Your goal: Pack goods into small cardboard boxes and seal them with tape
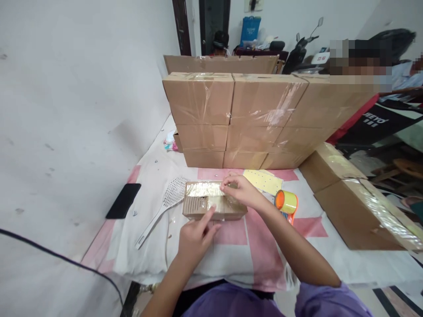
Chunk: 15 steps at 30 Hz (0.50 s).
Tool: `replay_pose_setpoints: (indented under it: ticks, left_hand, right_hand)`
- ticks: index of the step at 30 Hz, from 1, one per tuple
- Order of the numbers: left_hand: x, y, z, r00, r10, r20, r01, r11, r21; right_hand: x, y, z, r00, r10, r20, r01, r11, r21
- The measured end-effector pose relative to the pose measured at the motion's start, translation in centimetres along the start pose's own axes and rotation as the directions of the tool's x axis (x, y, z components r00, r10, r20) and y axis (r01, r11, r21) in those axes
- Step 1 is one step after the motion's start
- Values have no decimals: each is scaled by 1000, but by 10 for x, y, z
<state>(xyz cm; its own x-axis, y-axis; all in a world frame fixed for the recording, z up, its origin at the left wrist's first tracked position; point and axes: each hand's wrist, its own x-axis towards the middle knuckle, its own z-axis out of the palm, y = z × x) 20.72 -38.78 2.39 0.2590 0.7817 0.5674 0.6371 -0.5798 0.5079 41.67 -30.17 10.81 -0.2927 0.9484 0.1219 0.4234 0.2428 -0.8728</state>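
Observation:
A small cardboard box (194, 207) lies in front of me on the cloth, with shiny clear tape (201, 189) along its top. My left hand (196, 235) is at the near side of the box, index finger stretched out and touching its taped face, thumb apart. Over the right part of the box, my right hand (243, 189) has thumb and fingertips pinched together by the tape; what is between them is too small to make out. A white slotted skimmer (170, 198) rests just left of the box. To the right stands a tape roll in an orange dispenser (287, 202).
A wall of taped cartons (254, 101) stands behind the box. More long cartons (350, 202) sit at the right. A black phone-like slab (124, 201) lies at the left, yellow dotted sheets (262, 181) behind my right hand. Other people are in the background.

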Motion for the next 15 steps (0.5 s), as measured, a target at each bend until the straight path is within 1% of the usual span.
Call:
replay_pose_setpoints:
  ticks: [1, 3, 5, 8, 12, 13, 15]
  left_hand:
    - [2, -3, 6, 999, 40, 31, -42, 996, 79]
    - [4, -7, 17, 997, 52, 50, -61, 976, 207]
    - [3, -8, 24, 998, 42, 53, -54, 964, 259]
    - [0, -8, 26, 997, 44, 60, -57, 966, 252]
    - [-3, -8, 25, 997, 16, 80, -35, 969, 244]
    - [-3, -8, 26, 997, 5, 76, -23, 969, 246]
    - [-4, -10, 27, 999, -15, 38, 5, 968, 252]
  right_hand:
    - [7, 7, 4, 1000, -3, -9, 2, 997, -82]
    - [19, 19, 11, 999, 3, -43, -15, 962, -273]
    - [24, 28, 17, 998, 10, -59, -34, 910, -413]
    - [26, 32, 21, 998, 33, -56, -57, 855, -515]
    - [26, 28, 19, 976, 82, -201, -195, 739, -645]
    - [25, 29, 18, 972, 89, -217, -211, 735, -645]
    - [20, 35, 16, 970, 99, -220, -214, 776, -593]
